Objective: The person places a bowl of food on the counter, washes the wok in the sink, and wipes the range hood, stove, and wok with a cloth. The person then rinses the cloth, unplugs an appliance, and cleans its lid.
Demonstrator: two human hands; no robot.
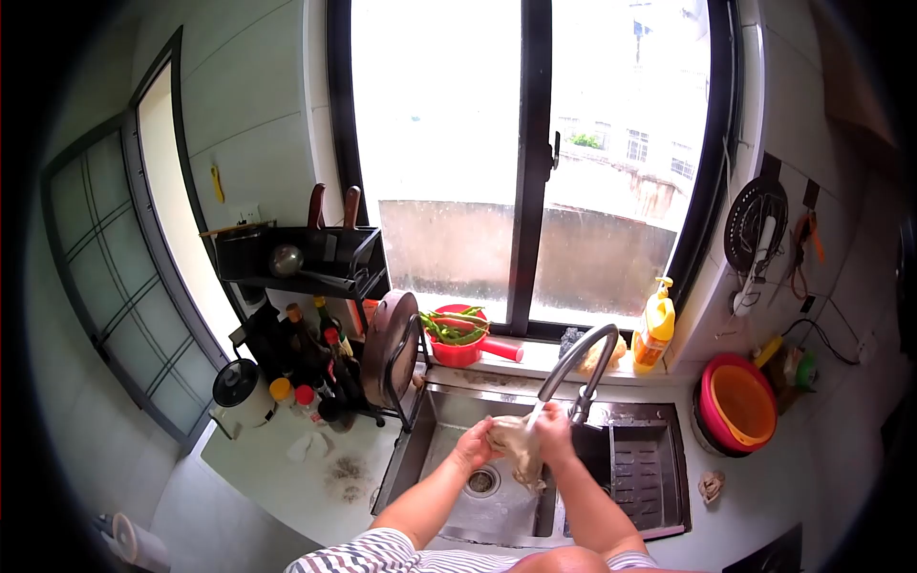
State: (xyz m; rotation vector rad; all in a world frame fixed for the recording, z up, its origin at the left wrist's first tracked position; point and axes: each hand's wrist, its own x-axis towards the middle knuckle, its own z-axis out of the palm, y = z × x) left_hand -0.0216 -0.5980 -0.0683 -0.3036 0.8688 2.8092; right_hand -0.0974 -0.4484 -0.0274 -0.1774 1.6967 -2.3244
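Note:
A pale, brownish limp piece (pixel 520 447) hangs between my hands over the steel sink (pixel 444 511). Whether it is meat or something else, I cannot make out. My left hand (pixel 475 443) grips its left side, fingers closed on the edge. On the other side, my right hand (pixel 553 433) is closed around its upper right part, just under the faucet's mouth. The curved faucet (pixel 594 346) arches above, and a stream of water seems to fall onto the piece. Below the hands, the round drain (pixel 482 481) shows in the basin.
A ribbed drainboard (pixel 642 477) adjoins the sink's right side. On the sill stand a red colander (pixel 457 354) of green vegetables and a yellow pump bottle (pixel 653 329). Stacked basins (pixel 745 401) lean at right. A black rack (pixel 315 258), bottles (pixel 339 363) and a pot (pixel 244 392) crowd the left.

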